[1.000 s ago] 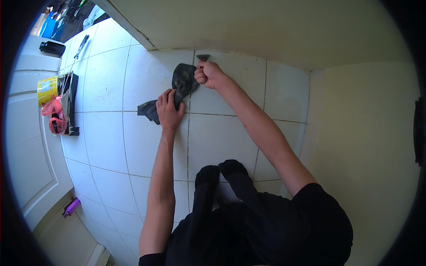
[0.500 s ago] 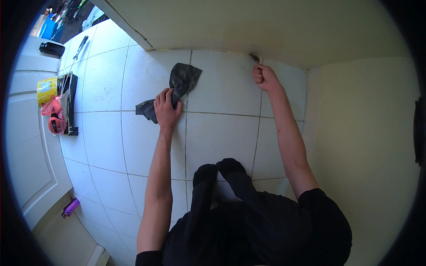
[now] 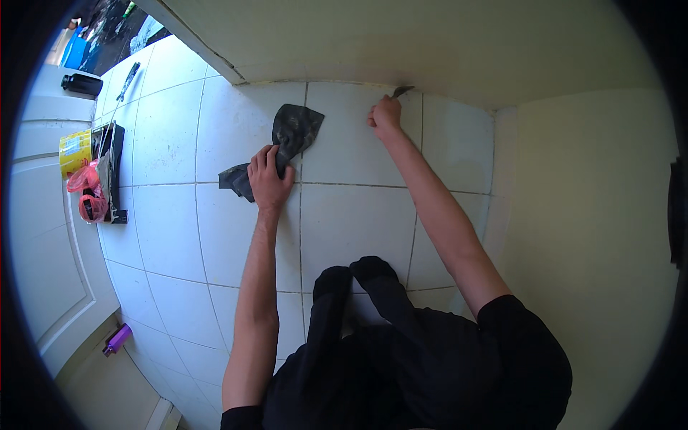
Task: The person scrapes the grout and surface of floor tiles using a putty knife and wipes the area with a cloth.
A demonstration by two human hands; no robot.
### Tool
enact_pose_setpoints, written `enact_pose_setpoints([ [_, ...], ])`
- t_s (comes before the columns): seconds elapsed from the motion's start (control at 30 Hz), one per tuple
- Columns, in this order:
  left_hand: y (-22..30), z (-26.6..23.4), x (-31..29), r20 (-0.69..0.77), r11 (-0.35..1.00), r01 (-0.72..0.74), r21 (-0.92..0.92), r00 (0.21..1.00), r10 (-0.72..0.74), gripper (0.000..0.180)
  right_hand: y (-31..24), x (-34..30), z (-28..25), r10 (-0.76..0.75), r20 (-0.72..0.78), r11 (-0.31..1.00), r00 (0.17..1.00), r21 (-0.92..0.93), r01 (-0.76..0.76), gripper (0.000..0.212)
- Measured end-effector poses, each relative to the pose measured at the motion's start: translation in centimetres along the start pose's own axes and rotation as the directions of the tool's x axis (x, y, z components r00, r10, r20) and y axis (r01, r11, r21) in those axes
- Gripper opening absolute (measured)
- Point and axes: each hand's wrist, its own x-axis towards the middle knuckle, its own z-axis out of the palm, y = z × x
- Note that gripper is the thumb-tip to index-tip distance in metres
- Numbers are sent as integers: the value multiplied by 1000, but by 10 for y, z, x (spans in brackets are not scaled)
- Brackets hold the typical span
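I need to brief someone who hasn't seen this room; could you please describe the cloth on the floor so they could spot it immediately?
Start at the white tiled floor below the cream wall. The dark grey cloth lies crumpled there, pinned under the left hand. It is the only soft, dark thing mid-floor.

The left hand [image 3: 269, 179] presses flat on a dark grey rag [image 3: 290, 136] that lies on the white tiled floor [image 3: 179, 229]. The right hand [image 3: 385, 117] is closed around a small scraper [image 3: 401, 91], whose tip touches the joint between floor and wall [image 3: 430, 43]. A yellow can [image 3: 74, 150] stands well apart, at the left.
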Motion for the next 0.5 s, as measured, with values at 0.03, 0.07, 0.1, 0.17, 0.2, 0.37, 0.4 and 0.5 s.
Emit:
enact_pose_setpoints([
  [0.03,0,0,0,4,1000,3,-4,1000,-3,49,0,-4,7,32,17,999,999,6,-32,18],
  [0.07,0,0,-1,4,1000,7,-3,1000,-7,49,2,-3,5,34,19,999,999,2,-34,18],
  [0.1,-1,0,-1,3,1000,6,-3,1000,-6,49,2,-1,-1,138,199,989,970,23,-145,18],
  [0.17,-2,0,-1,0,1000,11,-1,1000,-11,49,-1,2,-15,234,376,966,897,18,-259,19],
  [0.2,-2,0,-1,-1,1000,6,-4,1000,-6,49,-6,2,-28,320,495,930,808,-1,-367,21],
  [0.37,-6,0,-3,-9,1000,7,1,1000,-7,50,-32,-23,-73,448,485,894,751,-242,-377,32],
  [0.4,-6,0,-3,-10,1000,6,5,1000,-6,50,-39,-19,-87,429,404,853,808,-476,-214,31],
  [0.5,-2,2,-1,-11,1000,-2,0,1000,2,50,-44,-6,-119,121,355,568,927,-791,228,30],
])
